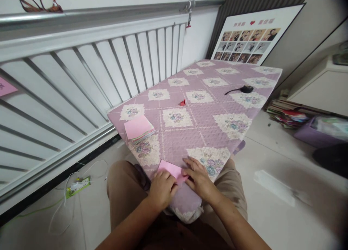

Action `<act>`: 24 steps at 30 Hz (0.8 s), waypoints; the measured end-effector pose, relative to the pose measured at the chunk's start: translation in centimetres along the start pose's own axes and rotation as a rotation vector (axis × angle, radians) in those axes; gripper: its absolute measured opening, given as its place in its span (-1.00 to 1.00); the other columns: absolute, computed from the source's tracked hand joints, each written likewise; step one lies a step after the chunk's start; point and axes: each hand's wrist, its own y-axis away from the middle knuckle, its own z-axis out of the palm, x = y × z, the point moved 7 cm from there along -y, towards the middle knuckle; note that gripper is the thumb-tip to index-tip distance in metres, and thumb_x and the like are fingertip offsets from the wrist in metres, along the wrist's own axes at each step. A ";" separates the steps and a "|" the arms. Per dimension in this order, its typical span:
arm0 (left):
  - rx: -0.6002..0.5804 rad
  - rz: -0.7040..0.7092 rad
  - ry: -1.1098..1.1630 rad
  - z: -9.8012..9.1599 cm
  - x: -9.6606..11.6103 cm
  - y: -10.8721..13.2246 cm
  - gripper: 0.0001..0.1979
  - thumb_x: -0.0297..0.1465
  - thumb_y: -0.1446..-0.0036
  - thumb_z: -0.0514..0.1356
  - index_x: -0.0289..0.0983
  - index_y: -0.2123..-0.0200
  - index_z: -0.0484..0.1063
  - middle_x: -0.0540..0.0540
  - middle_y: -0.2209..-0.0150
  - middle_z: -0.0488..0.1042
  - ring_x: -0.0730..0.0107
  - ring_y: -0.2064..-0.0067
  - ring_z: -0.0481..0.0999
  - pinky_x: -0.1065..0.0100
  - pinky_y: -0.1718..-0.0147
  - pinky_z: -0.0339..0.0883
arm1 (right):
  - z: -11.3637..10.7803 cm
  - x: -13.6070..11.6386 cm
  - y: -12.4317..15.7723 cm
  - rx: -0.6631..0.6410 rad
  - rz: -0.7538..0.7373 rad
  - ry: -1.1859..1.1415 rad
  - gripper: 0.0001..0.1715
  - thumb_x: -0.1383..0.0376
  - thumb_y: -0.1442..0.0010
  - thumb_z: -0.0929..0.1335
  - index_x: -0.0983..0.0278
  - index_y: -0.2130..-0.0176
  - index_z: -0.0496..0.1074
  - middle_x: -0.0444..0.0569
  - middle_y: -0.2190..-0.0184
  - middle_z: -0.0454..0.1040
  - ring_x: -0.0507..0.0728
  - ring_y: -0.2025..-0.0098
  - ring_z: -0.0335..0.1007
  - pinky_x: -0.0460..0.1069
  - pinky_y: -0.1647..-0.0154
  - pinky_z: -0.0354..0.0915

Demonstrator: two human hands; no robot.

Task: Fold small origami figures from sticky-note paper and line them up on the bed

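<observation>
A sheet of pink paper (172, 167) lies at the near end of the cloth-covered board, between my two hands. My left hand (162, 188) has its fingers curled over the paper's left and near side, holding it against the cloth. With thumb and forefinger, my right hand (199, 178) grips the paper's right part, which looks raised or folded over there. Its other fingers rest on the cloth. Farther left on the board lies a stack of coloured paper (139, 128) with a pink sheet on top. A small red folded-paper piece (182, 102) sits near the middle.
The board has a purple floral cover (174, 141). A black object with a thin tail (246, 89) lies on its far right. A white radiator (141, 58) runs along the left, with glasses (40, 4) on the pipe above. A power strip (78, 186) with cables lies on the floor.
</observation>
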 end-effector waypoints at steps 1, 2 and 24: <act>0.022 -0.035 -0.004 0.2 0.0 0.1 -0.86 -0.32 -0.19 0.13 -0.22 0.29 0.46 -0.10 0.22 0.44 0.19 0.10 0.35 0.18 0.10 0.13 | 0.0 0.3 -0.1 -0.003 0.017 0.000 -0.90 0.31 -0.11 0.37 0.19 0.28 0.45 0.04 -0.17 0.27 0.32 -0.29 -0.05 0.28 -0.14 0.11; 0.041 -0.064 -0.007 0.2 -0.1 0.1 -0.85 -0.33 -0.21 0.11 -0.22 0.31 0.46 -0.10 0.23 0.45 0.19 0.11 0.36 0.18 0.11 0.13 | 0.0 0.6 -0.3 -0.003 0.038 0.003 -0.91 0.27 -0.11 0.37 0.19 0.29 0.45 0.06 -0.16 0.27 0.33 -0.28 -0.04 0.28 -0.14 0.11; 0.047 -0.172 -0.045 0.0 -1.2 -0.3 -0.90 -0.38 -0.18 0.13 -0.23 0.30 0.43 -0.09 0.26 0.48 0.21 0.17 0.41 0.23 0.20 0.11 | 0.1 1.0 -1.6 0.100 0.289 0.150 -0.72 0.13 -0.11 0.38 0.21 0.53 0.38 0.02 -0.05 0.38 0.31 -0.13 0.13 0.21 0.02 0.12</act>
